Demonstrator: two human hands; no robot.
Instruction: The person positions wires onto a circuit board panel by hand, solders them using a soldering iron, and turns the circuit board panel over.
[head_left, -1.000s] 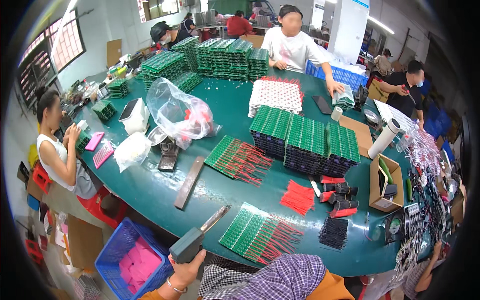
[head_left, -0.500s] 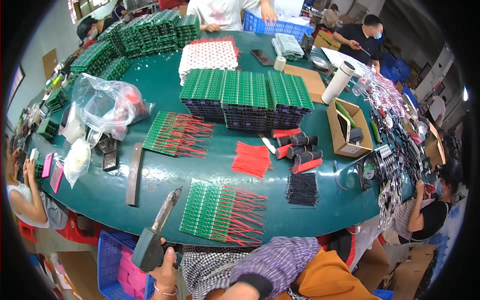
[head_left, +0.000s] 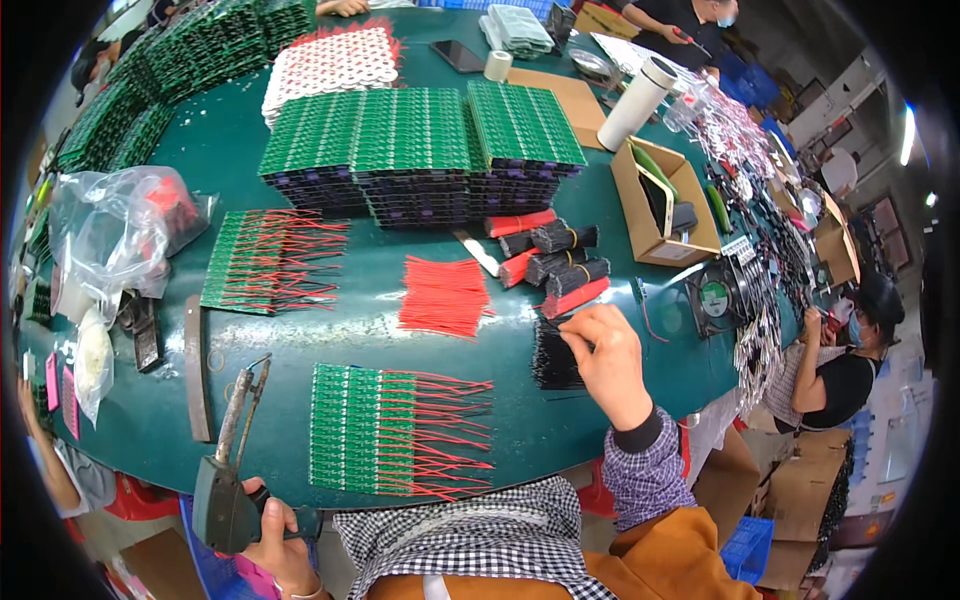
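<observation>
My left hand [head_left: 280, 550] is wrapped round the handle of a soldering gun [head_left: 222, 505], its tip pointing up over the table's near edge. To its right lies a green circuit board panel [head_left: 350, 430] with red wires sticking out on its right side. My right hand [head_left: 612, 362] reaches over a pile of black wires [head_left: 553, 362], thumb and forefinger pinched at the pile's top right. Whatever sits between those fingertips is too small to make out. Loose red wires [head_left: 443, 296] lie left of that pile, and tied red and black wire bundles [head_left: 550, 265] lie just behind.
Stacked circuit boards [head_left: 410, 140] fill the middle back. A second wired panel [head_left: 240, 260] and a metal bar [head_left: 198, 370] lie left, near a plastic bag [head_left: 120, 220]. At right stand a cardboard box [head_left: 690, 247], a white flask [head_left: 638, 100] and a fan [head_left: 712, 300]. Other people sit around.
My right arm has swung from low by my lap up to the black wires. The soldering gun stays in my left hand. The whole view has shifted, so things on the table appear farther left.
</observation>
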